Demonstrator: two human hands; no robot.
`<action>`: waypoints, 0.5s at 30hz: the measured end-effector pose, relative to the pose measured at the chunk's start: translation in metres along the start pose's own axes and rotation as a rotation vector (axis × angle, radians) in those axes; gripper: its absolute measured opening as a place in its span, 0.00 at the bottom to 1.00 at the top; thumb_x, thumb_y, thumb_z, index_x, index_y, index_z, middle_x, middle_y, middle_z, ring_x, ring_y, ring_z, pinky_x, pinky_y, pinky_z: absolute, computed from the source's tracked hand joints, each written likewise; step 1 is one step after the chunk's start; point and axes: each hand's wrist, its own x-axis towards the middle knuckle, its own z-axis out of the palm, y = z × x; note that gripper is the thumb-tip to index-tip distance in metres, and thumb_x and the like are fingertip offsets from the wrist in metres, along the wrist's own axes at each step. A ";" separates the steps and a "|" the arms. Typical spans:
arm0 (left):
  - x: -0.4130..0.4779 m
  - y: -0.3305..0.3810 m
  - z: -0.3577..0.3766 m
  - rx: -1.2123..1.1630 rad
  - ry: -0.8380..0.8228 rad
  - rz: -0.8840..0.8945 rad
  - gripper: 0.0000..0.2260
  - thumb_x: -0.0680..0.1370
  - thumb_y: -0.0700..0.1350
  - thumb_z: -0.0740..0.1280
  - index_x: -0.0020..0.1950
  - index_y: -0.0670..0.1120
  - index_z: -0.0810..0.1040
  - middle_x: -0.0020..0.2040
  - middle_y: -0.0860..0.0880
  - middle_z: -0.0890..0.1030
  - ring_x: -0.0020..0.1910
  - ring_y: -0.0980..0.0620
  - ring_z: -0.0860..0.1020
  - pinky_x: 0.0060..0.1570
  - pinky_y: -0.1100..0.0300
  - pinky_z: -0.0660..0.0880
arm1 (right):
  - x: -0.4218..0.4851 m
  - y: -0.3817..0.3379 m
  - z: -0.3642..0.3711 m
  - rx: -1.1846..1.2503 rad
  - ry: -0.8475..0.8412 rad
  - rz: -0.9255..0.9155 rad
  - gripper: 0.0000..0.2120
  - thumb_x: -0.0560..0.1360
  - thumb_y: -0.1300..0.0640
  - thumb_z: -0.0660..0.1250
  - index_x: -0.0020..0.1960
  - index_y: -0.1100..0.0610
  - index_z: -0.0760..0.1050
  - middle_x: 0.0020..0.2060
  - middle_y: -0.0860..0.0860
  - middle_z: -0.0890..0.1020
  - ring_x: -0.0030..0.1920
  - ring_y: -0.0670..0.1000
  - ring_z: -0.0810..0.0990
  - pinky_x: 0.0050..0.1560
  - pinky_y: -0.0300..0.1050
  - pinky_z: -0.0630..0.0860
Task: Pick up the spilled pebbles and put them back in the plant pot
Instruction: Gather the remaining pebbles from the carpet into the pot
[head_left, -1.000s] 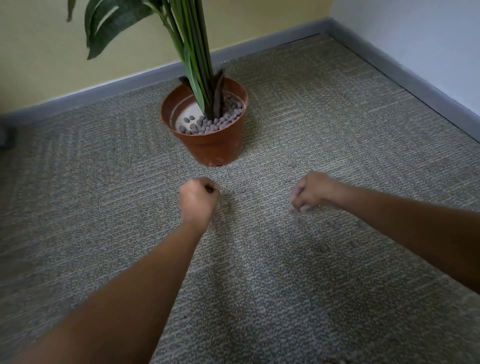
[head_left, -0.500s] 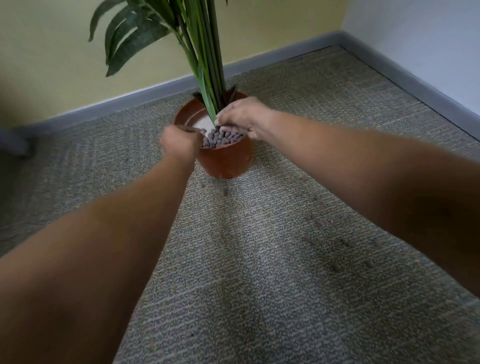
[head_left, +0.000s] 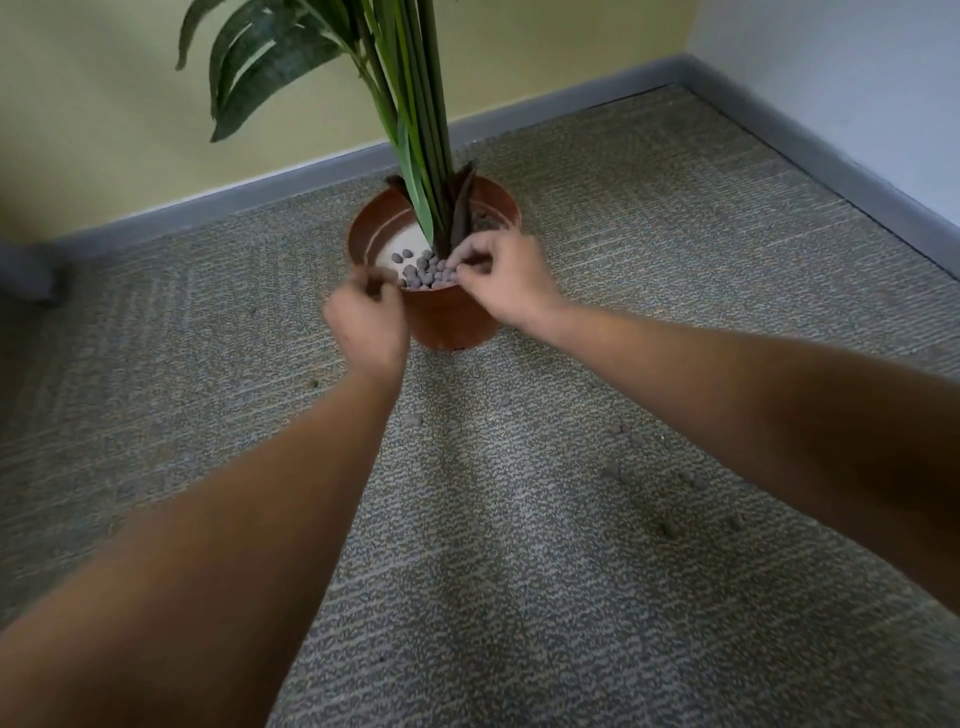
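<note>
Since half a second ago both hands have drawn back toward the near rim of the terracotta plant pot (head_left: 447, 325). The left hand (head_left: 370, 325), blurred, is curled at the near-left rim; whether it holds anything cannot be told. Grey pebbles (head_left: 427, 273) are heaped in the pot against the palm stems (head_left: 423, 130). The right hand (head_left: 511, 286) bunches its fingertips over them, and anything pinched is hidden. Spilled pebbles (head_left: 415, 420) are scattered on the carpet (head_left: 519, 597) in front of the pot, most toward the right.
</note>
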 end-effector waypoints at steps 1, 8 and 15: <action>-0.013 -0.006 0.000 0.036 -0.017 0.036 0.09 0.74 0.34 0.61 0.48 0.40 0.80 0.45 0.41 0.83 0.41 0.46 0.80 0.44 0.57 0.78 | -0.012 0.003 0.002 -0.048 -0.021 -0.035 0.05 0.71 0.62 0.67 0.43 0.56 0.81 0.39 0.46 0.78 0.34 0.40 0.75 0.40 0.29 0.73; -0.083 -0.071 0.007 0.448 -0.392 0.158 0.13 0.76 0.34 0.61 0.59 0.39 0.76 0.58 0.39 0.78 0.55 0.44 0.78 0.53 0.59 0.73 | -0.092 0.056 0.005 -0.413 -0.405 0.005 0.07 0.75 0.61 0.63 0.51 0.58 0.77 0.54 0.55 0.78 0.50 0.51 0.78 0.55 0.47 0.78; -0.069 -0.103 0.006 0.866 -0.752 0.139 0.24 0.79 0.35 0.51 0.74 0.39 0.49 0.76 0.40 0.49 0.75 0.41 0.47 0.74 0.52 0.48 | -0.100 0.094 0.002 -0.663 -0.564 0.156 0.28 0.74 0.57 0.64 0.72 0.52 0.60 0.75 0.56 0.52 0.75 0.59 0.51 0.72 0.53 0.56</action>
